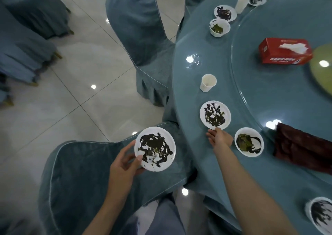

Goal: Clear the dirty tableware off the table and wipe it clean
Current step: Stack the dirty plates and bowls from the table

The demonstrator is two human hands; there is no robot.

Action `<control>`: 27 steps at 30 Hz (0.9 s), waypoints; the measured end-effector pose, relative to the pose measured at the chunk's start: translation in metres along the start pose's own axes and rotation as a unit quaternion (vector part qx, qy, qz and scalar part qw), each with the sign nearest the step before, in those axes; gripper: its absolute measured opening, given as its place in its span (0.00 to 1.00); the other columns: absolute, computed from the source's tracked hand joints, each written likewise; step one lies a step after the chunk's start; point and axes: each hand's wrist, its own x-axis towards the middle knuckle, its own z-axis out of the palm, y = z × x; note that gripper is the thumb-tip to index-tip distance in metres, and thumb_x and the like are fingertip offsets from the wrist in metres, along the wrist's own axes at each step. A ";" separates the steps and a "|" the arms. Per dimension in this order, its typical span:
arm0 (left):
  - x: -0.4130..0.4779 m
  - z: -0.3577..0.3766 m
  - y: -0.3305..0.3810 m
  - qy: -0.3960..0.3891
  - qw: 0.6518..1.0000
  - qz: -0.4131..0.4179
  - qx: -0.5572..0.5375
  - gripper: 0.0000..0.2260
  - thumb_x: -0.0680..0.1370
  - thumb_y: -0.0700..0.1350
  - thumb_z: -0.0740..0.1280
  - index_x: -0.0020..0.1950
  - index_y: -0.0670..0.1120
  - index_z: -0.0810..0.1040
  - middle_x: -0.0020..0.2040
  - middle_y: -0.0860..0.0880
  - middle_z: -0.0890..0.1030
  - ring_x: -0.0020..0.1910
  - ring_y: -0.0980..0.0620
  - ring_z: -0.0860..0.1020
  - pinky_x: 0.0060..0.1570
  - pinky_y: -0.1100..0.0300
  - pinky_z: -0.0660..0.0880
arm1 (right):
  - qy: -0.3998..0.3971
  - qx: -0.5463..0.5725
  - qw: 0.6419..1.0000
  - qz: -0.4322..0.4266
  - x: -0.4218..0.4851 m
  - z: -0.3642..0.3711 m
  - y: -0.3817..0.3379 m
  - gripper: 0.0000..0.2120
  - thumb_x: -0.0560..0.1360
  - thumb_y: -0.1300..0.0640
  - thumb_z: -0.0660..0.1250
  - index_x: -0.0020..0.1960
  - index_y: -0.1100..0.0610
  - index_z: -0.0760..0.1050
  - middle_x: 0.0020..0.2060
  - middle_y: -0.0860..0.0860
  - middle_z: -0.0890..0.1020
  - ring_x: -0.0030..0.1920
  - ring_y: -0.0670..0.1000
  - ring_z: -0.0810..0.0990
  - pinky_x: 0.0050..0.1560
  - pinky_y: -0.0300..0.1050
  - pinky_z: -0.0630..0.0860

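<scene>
On the head camera, my left hand (124,160) grips a smeared plate (155,148) by its near rim, thumb on top and fingers curled beneath. It holds the plate level just off the table's edge, above a covered chair (80,171). My right hand (220,138) is stretched out with fingers straight, holding nothing — its fingertips just touch the near rim of the second plate (215,115). That plate sits on the table (188,98) between a paper cup (208,82) and a dirty bowl (249,142).

To do this well, I should slide my fingers under that rim, keep my thumb clear of the dark sauce, lift flat and stack it squarely on the plate I hold. The bowl lies just beside my wrist — I'd mind not to knock it. The dark red cloth (303,148) lies farther right, ready for wiping.
</scene>
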 end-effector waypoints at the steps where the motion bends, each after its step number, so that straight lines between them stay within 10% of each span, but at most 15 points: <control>1: 0.002 -0.005 0.002 -0.001 1.000 -0.001 -0.005 0.21 0.79 0.34 0.70 0.69 0.51 0.78 0.56 0.46 0.87 0.56 0.48 0.86 0.47 0.54 0.85 | 0.004 -0.008 1.000 -0.009 -0.006 0.000 0.003 0.09 0.80 0.60 0.64 0.41 0.58 0.75 0.37 0.54 0.84 0.27 0.48 0.81 0.31 0.40 0.74; 27: 0.003 -0.171 0.031 -0.225 0.973 -0.044 -0.020 0.23 0.78 0.36 0.73 0.70 0.51 0.78 0.56 0.45 0.87 0.58 0.46 0.85 0.50 0.51 0.84 | 0.026 -0.151 0.954 -0.256 -0.349 0.009 0.196 0.12 0.82 0.58 0.66 0.42 0.61 0.79 0.32 0.52 0.84 0.31 0.45 0.81 0.36 0.36 0.77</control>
